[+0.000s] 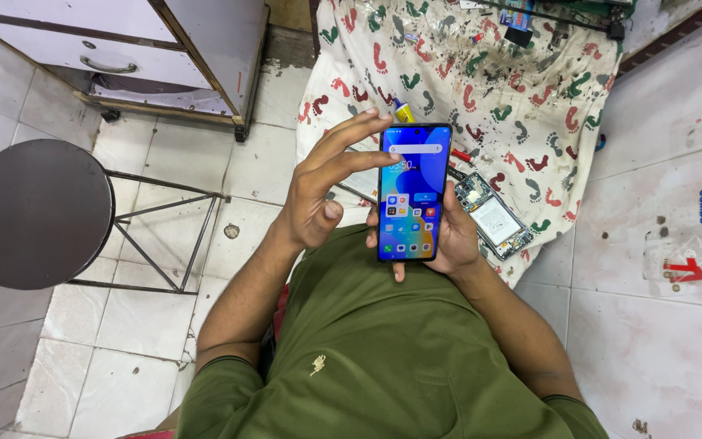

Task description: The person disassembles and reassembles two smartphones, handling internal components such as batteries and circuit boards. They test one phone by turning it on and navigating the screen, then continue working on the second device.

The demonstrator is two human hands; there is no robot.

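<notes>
Your right hand (452,236) cradles lit phone (413,192) from behind, above lap. Left hand (327,183) open, fingers spread, touching phone's left edge. Risk: loose one-hand cradle, phone slips onto opened phone (493,218) on cloth (481,73).

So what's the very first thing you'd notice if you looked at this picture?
The lit-up smartphone in the middle, held upright by the right hand while the left hand touches its left edge with fingers spread. Just behind it lies a white cloth printed with red and green footprints, with an opened phone on it. A round dark stool stands on the left.
</notes>
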